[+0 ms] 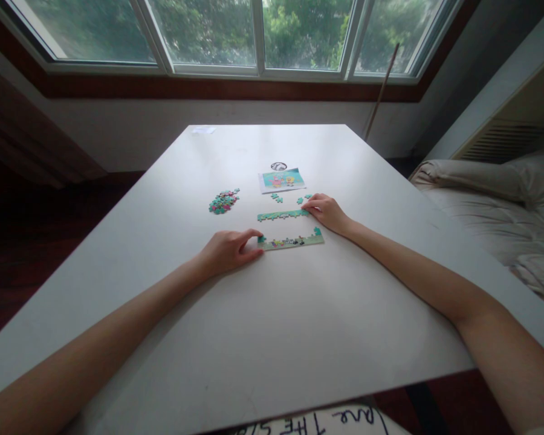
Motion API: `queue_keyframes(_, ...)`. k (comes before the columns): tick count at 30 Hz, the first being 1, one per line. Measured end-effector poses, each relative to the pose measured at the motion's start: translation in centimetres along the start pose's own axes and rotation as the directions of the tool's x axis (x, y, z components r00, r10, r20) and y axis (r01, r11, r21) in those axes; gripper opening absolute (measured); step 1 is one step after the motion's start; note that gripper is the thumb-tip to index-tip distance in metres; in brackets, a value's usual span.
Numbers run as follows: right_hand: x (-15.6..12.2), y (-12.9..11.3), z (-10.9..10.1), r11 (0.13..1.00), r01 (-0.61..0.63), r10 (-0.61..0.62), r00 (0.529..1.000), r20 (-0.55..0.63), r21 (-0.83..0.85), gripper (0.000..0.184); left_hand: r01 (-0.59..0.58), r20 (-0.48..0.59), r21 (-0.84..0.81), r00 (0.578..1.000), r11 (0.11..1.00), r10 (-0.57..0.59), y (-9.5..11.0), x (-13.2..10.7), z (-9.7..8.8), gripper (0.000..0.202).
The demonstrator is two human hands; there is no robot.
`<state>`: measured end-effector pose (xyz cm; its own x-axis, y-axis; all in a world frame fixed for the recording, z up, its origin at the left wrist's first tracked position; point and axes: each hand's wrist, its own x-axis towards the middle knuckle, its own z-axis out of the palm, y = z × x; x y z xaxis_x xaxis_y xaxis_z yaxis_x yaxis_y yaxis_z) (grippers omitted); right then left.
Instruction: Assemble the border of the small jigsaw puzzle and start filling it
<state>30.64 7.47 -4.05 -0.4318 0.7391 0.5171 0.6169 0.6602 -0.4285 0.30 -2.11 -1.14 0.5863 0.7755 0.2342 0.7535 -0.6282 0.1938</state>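
Two joined strips of jigsaw puzzle lie one above the other on the white table. My left hand (229, 249) grips the left end of the nearer puzzle strip (292, 242), index finger on its upper corner and thumb at the lower edge. At the right end of the farther, green puzzle strip (281, 215) is my right hand (324, 210), its fingers closed together on the end piece, which they partly hide. Loose jigsaw pieces (277, 198) lie just beyond that strip, and a few more (301, 200) are beside my right fingertips.
A heap of loose jigsaw pieces (223, 202) is to the left. Farther back lie a colourful picture card (282, 180) and a dark oval mark or object (278, 166). A paper slip (204, 130) rests near the far edge of the table (254, 338). A padded seat (471, 199) stands at right.
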Motion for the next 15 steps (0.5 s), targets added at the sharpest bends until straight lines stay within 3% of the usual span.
queue_keyframes(11, 0.0, -0.5, -0.2, 0.999, 0.006, -0.007, 1.0, -0.01, -0.036, 0.018, 0.003, 0.004, 0.003, 1.0, 1.0, -0.003, 0.0, 0.0, 0.0, 0.037)
queue_keyframes(15, 0.1, -1.2, -0.8, 0.996, -0.08, 0.081, 0.995, -0.052, 0.028, 0.02, 0.007, 0.006, 0.007, 1.0, 1.0, -0.007, 0.0, -0.1, 0.0, 0.038)
